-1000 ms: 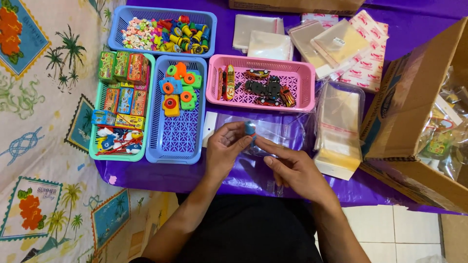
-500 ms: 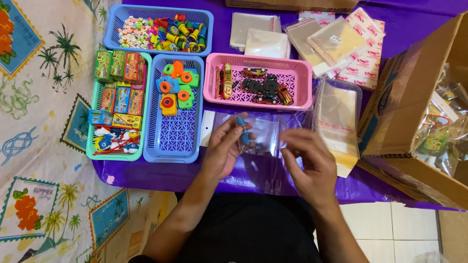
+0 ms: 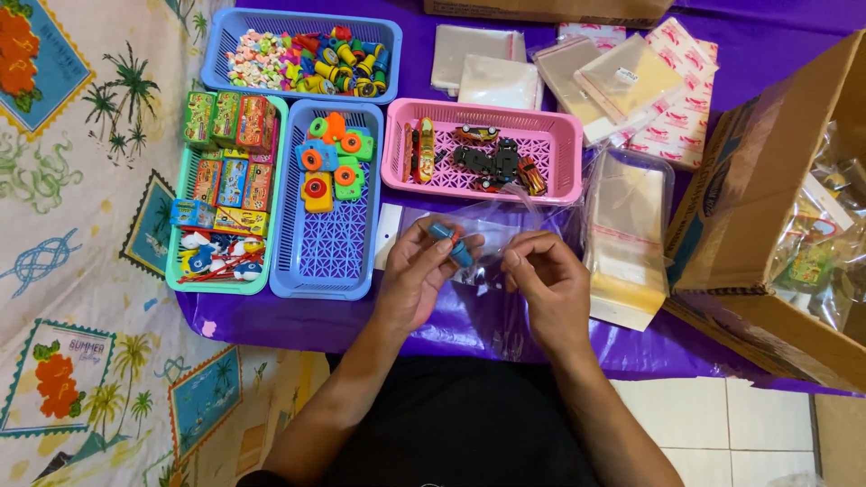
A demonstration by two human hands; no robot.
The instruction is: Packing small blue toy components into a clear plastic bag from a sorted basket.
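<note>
Left hand (image 3: 417, 281): fingers are curling in, thumb and fingertips pinching a small blue toy (image 3: 448, 240), which is sitting just in front of the pink basket.
Right hand (image 3: 550, 287): fingers are bending half closed and gripping the edge of a clear plastic bag (image 3: 492, 271); the two hands are staying slightly apart, the bag stretching between them.
Clear plastic bag: lying on the purple-covered bench (image 3: 271, 320), directly in front of the pink basket and touching both hands.
Pink basket (image 3: 564, 149): sitting just beyond the hands, holding small toy cars.
Blue basket (image 3: 329, 257): standing left of the pink basket, holding orange and green toys at its far end.
Green basket (image 3: 225, 207): sitting further left of the pink basket, holding small boxes.
Bag stack (image 3: 627, 239): lying just right of the pink basket.
Cardboard box (image 3: 767, 198): standing well right of the pink basket.
Far blue basket (image 3: 302, 50): sitting beyond and left of the pink basket, full of tiny coloured pieces.
</note>
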